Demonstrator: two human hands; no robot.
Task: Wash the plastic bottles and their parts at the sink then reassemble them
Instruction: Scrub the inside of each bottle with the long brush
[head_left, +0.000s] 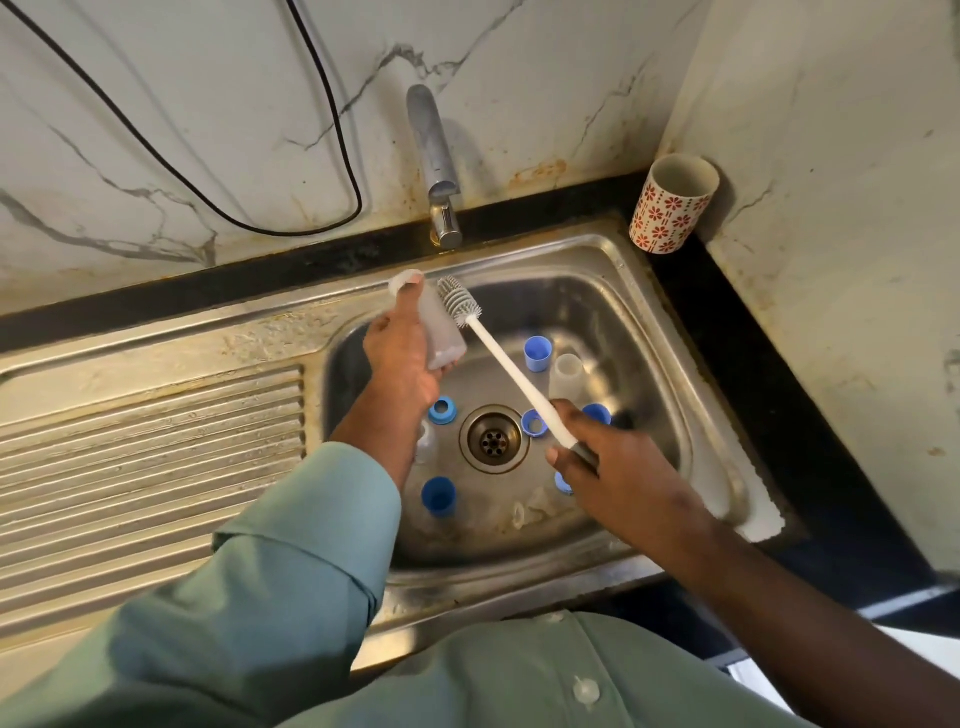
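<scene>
Head view, mid-frame: you're scrubbing; left hand (402, 353) grips the bottle (441, 332), right hand (608, 457) grips the brush (498, 358). Next, aim its bristles into the mouth.

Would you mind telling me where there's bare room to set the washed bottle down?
The ribbed drainboard left of the sink basin is bare. The black counter strip below the patterned cup is free but narrow. The basin floor is crowded: blue caps, rings and a clear bottle surround the drain.

Soft, even indoor light over my sink (597, 270), dull glare on its steel, faint shadows under my arms, wide-angle bending at the edges, my shirt (519, 675) slightly soft up close
</scene>
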